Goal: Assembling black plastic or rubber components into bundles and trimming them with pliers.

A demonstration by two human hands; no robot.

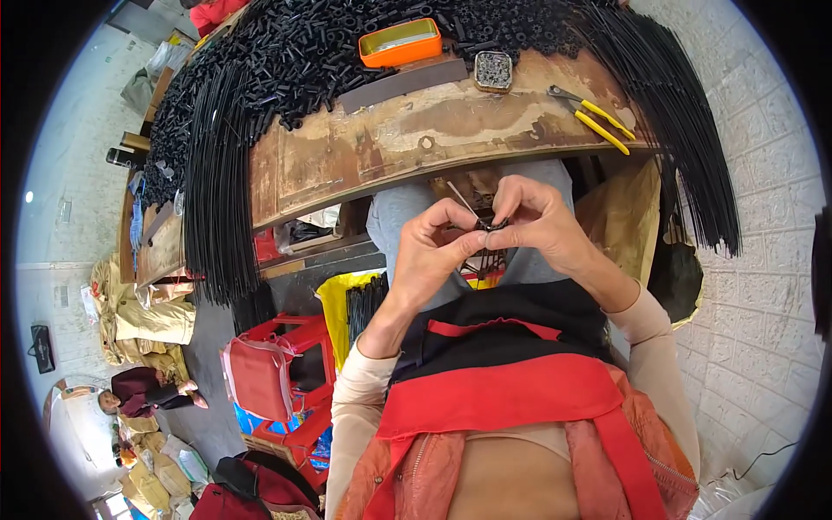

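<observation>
Over my lap, in front of the table's near edge, both hands meet at the fingertips. My left hand [431,251] pinches a small black part [492,227] between thumb and fingers. My right hand [539,221] has its thumb and fingertips closed on the same part from the other side. Most of that part is hidden by the fingers, so its exact kind is unclear. A thin straight rod [461,197] sticks up and away from beside my left fingertips. Several thin dark rods hang below the hands, between my knees.
Black tubular pieces [295,56] heap across the wooden table [347,147]. Bundles of thin black rods [217,191] overhang both sides. An orange tin [400,45], a small box of bits [493,71] and yellow-handled pliers [598,120] lie on it. A red chair [262,374] stands left; another person [143,390] sits beyond.
</observation>
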